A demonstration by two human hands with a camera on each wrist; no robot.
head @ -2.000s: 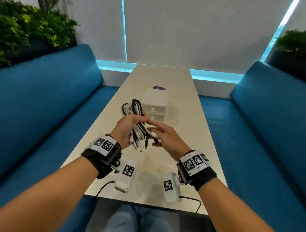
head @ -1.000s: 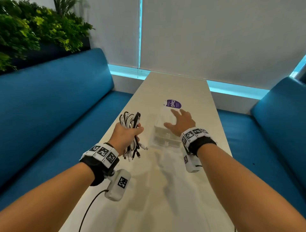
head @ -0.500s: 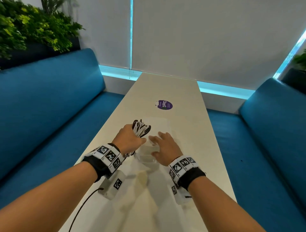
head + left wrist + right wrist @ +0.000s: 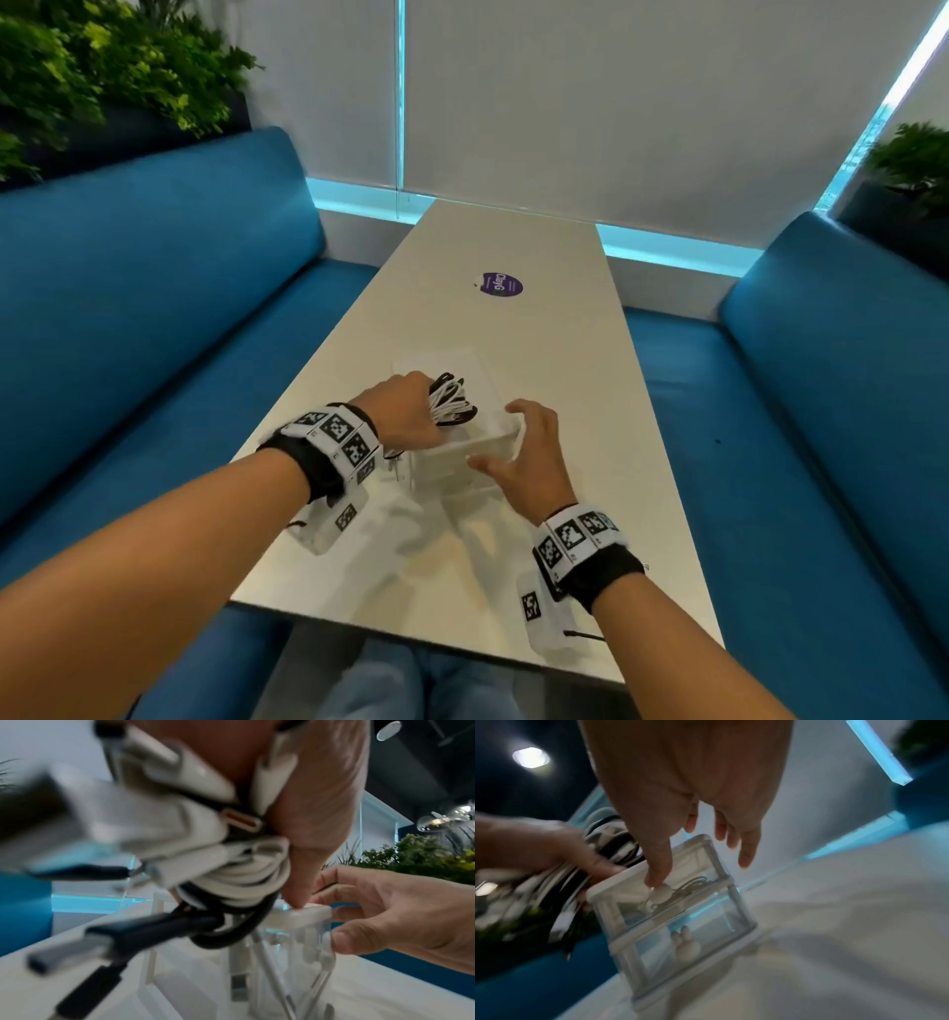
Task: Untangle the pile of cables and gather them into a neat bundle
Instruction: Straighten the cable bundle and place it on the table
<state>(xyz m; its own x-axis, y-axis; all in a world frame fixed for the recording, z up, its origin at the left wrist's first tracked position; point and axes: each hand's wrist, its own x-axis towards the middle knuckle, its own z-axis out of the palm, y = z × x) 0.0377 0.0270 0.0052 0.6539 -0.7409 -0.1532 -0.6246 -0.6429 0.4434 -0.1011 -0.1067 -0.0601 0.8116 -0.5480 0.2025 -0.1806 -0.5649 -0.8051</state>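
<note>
Two hands meet at one small clear box [image 4: 464, 452]. The left hand [image 4: 405, 419] has its fingers [image 4: 316, 805] curled tight round the bundle of cables [image 4: 449, 400], white ones and black ones folded together. The loops of the bundle point away from the person and lie over the open top of the box, while the plug ends hang down on the near side by the wrist. One left fingertip touches the white rim of the box. The right hand [image 4: 529, 457] is spread wide, with its thumb [image 4: 658, 862] on a small round knob at the front of the box and the other fingers reaching round the right side. So the bundle is right above the box, and the left hand is the one nearer to it; it probably just has to go down. Inside the upper part of the box something thin and curly shows, maybe another cable, but it is too blurry to tell. The box stands on the pale surface [image 4: 513, 565], with a purple sticker [image 4: 499, 284] farther off.
</note>
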